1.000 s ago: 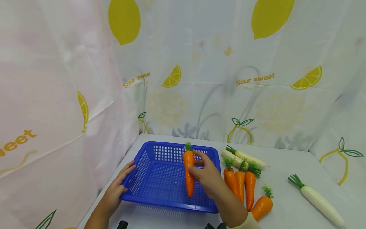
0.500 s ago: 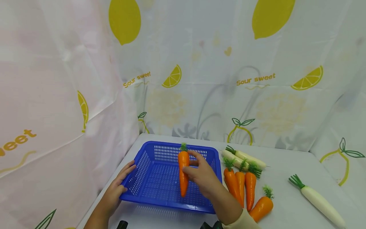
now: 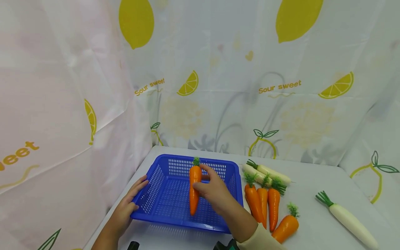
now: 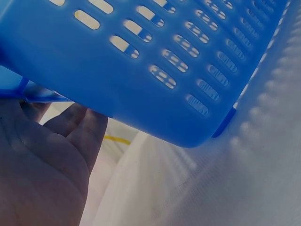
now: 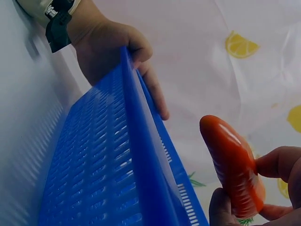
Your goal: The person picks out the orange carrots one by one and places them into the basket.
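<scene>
In the head view a blue plastic basket (image 3: 175, 221) with slotted walls stands on the white table, and my left hand (image 3: 125, 207) grips its left rim. The left wrist view shows the fingers (image 4: 91, 136) at the basket's edge. My right hand (image 3: 215, 192) pinches an orange carrot (image 3: 194, 191) between thumb and fingers, above the basket's floor. The carrot hangs nearly upright, green leafy top up and tip down. From the right wrist, the same carrot (image 5: 233, 165) appears beside the basket rim (image 5: 146, 155), apart from it.
Several carrots (image 3: 273, 208) lie just right of the basket. Behind them are two white radishes (image 3: 273, 173), and another white radish (image 3: 353, 222) lies farther right. A lemon-print curtain (image 3: 231, 114) closes off the back and the left side.
My right hand has carried the carrot leftward over the basket, from its right part toward the middle. The left hand and the basket have stayed in place.
</scene>
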A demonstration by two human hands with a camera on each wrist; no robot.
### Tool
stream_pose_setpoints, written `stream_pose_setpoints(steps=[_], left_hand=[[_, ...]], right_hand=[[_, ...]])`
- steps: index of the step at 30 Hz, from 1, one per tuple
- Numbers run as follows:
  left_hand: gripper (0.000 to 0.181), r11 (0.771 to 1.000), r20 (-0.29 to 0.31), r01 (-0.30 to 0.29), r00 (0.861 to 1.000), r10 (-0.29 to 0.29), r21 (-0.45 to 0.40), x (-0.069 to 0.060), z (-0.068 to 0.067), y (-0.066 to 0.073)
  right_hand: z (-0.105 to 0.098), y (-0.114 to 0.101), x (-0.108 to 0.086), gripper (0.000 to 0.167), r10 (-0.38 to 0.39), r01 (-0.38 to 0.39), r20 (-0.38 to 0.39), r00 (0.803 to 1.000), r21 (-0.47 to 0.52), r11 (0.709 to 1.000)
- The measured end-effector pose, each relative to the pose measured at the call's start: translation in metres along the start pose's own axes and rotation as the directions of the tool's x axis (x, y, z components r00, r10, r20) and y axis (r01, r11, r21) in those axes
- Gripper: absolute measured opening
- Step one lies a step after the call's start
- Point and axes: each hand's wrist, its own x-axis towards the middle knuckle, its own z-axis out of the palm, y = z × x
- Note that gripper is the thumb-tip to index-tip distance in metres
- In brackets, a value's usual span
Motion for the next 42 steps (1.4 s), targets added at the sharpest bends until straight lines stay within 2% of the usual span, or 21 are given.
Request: stream_pose_setpoints(steps=[6, 11, 17, 24, 31, 42], left_hand=[[0.090, 1.000, 0.003, -0.008, 1.000, 0.008, 0.010, 0.001, 0.001, -0.001], [0.091, 1.000, -0.011, 0.021, 1.000, -0.021, 0.005, 0.000, 0.002, 0.001], [0.091, 1.000, -0.005, 0.019, 1.000, -0.019, -0.016, -0.001, 0.001, 0.001], [0.091, 1.000, -0.015, 0.020, 1.000, -0.020, 0.010, -0.003, 0.000, 0.002], [0.091, 1.000, -0.019, 0.014, 1.000, -0.014, -0.017, -0.002, 0.002, 0.001], [0.090, 0.999, -0.032, 0.029, 0.999, -0.029, 0.017, 0.002, 0.000, 0.000]], right_hand=[[0.004, 0.001, 0.004, 0.076, -0.001, 0.001, 0.001, 1.000, -0.011, 1.000], [0.010, -0.001, 0.005, 0.077, 0.008, -0.007, 0.032, 0.999, -0.027, 1.000], [0.019, -0.005, 0.007, 0.075, 0.024, -0.023, 0.054, 0.998, -0.010, 1.000], [0.028, -0.007, 0.010, 0.071, 0.045, -0.045, 0.074, 0.996, 0.002, 0.999], [0.037, -0.007, 0.017, 0.071, 0.070, -0.069, 0.106, 0.992, -0.018, 0.997], [0.051, -0.009, 0.024, 0.068, 0.080, -0.081, 0.134, 0.988, 0.001, 0.997]])
